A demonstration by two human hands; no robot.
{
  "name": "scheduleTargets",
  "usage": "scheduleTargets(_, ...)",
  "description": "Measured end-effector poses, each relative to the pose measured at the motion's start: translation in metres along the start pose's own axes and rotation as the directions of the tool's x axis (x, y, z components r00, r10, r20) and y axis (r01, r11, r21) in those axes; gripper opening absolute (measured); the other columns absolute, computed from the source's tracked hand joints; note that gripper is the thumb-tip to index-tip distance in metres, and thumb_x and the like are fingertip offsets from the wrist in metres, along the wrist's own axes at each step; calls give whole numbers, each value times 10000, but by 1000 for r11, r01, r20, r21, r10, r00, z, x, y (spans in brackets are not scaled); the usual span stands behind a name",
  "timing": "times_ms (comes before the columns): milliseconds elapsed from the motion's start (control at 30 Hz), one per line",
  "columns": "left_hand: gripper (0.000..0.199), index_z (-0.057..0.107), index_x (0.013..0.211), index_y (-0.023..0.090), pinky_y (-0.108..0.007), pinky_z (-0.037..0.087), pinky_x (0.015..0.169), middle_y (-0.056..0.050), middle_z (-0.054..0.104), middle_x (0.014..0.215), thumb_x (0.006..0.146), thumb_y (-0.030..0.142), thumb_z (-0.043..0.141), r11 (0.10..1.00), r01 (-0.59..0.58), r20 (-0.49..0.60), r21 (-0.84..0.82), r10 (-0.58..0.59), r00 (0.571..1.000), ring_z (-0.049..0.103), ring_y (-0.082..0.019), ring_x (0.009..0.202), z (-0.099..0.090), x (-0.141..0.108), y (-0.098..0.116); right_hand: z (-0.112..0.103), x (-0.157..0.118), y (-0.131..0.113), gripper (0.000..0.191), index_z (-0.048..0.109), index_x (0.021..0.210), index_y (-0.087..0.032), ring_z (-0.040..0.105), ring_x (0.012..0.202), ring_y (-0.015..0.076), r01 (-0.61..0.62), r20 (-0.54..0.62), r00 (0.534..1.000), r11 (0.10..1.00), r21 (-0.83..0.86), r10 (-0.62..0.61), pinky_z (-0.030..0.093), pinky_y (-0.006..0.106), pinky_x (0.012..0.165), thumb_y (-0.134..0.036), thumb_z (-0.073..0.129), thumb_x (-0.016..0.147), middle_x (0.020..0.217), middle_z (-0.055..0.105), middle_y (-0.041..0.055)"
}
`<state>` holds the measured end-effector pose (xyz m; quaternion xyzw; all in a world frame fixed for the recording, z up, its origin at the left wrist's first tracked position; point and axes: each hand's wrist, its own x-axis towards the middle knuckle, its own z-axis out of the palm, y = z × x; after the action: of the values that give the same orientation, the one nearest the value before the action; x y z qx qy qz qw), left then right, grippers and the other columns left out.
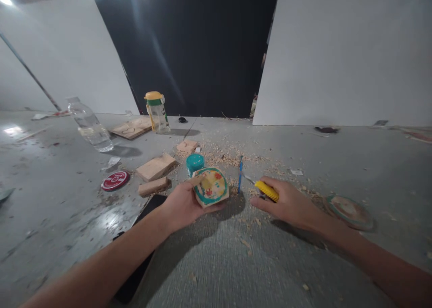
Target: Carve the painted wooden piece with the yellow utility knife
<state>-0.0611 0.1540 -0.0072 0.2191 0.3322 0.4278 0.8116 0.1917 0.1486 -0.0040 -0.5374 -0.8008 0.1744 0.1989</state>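
Observation:
My left hand point(185, 204) holds a wooden block point(211, 187) from its left side and underneath. The block's upper face bears a teal ring with red and yellow patches inside. In my right hand point(281, 200) is a yellow-handled cutter point(267, 190), its metal blade pointing left, apart from the block. A thin blue stick point(240, 174) stands between the block and the cutter. Just behind the block sits a teal-lidded jar point(195, 162).
Wood pieces point(155, 166) and a red round lid point(115, 180) lie left, with a clear bottle point(91, 127) and a yellow-capped bottle point(157, 112) behind. Shavings point(226, 157) cover the middle floor. A dark flat object point(141, 258) lies under my left forearm; a round disc point(349, 211) lies right.

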Motion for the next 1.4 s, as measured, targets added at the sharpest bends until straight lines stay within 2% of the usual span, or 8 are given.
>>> scheduleTargets(100, 313, 594, 1126, 131, -334, 502, 899, -102, 655, 1151, 986, 310, 378, 998, -49, -30, -31, 49, 998, 634, -211, 1020, 15, -5, 0, 1, -4, -18, 328, 504, 776, -206, 439, 576, 136, -60, 47, 998, 955, 291, 49, 327, 267, 521, -516, 611, 794, 636, 467, -30)
scheduleTargets(233, 304, 578, 1139, 119, -273, 506, 860, -113, 660, 1116, 988, 286, 373, 995, -83, 66, -51, 87, 994, 636, -193, 1007, 29, -15, -12, 12, -11, -40, 387, 514, 991, -194, 334, 397, 64, -254, 253, 962, 665, 702, 100, 267, 225, 377, -535, 572, 816, 654, 536, -34)
scheduleTargets(467, 481, 480, 1200, 183, -293, 558, 736, -119, 637, 1156, 775, 103, 688, 970, -164, 70, 178, 154, 986, 670, -201, 886, 28, -25, -26, 22, -13, -40, 379, 513, 849, -204, 264, 332, 36, -316, 245, 948, 481, 818, 205, 230, 165, 317, -538, 669, 762, 456, 378, -110)
scheduleTargets(667, 695, 513, 1176, 161, -259, 545, 599, -95, 674, 1002, 575, 156, 863, 856, -107, 155, 506, 32, 987, 663, -188, 758, 14, -18, -17, 7, -11, -43, 271, 517, 744, -203, 352, 428, 72, -224, 172, 974, 695, 684, 145, 291, 211, 388, -445, 635, 770, 551, 432, -62)
scheduleTargets(800, 440, 611, 924, 118, -219, 519, 652, -25, 663, 813, 566, 140, 867, 735, -255, 235, 628, 133, 963, 608, -109, 681, 14, -15, -21, -2, -13, -46, 246, 556, 694, -194, 403, 577, 122, -19, 14, 1000, 900, 435, 15, 319, 254, 502, -412, 630, 782, 625, 441, -29)
scheduleTargets(1033, 457, 570, 982, 150, -284, 550, 702, -39, 692, 881, 630, 245, 846, 789, -312, 186, 529, 251, 950, 657, -166, 785, 19, -19, -23, -1, -11, -37, 248, 588, 893, -201, 371, 447, 78, -128, 90, 992, 729, 672, 91, 309, 222, 399, -430, 620, 803, 647, 481, -43)
scheduleTargets(1200, 326, 651, 872, 131, -223, 498, 665, -23, 698, 804, 616, 197, 841, 716, -258, 207, 649, 160, 965, 626, -127, 704, 20, -22, -26, 4, -14, -38, 213, 613, 861, -206, 437, 482, 90, -74, 66, 997, 751, 656, 41, 362, 223, 439, -414, 616, 817, 647, 528, -29)
scheduleTargets(1400, 261, 742, 920, 173, -229, 496, 669, -35, 731, 820, 678, 257, 794, 813, -199, 239, 547, 76, 968, 636, -133, 695, 21, -20, -24, 8, -13, -40, 202, 605, 896, -212, 505, 535, 101, -97, 85, 995, 757, 646, 55, 407, 222, 479, -404, 599, 834, 694, 554, -23)
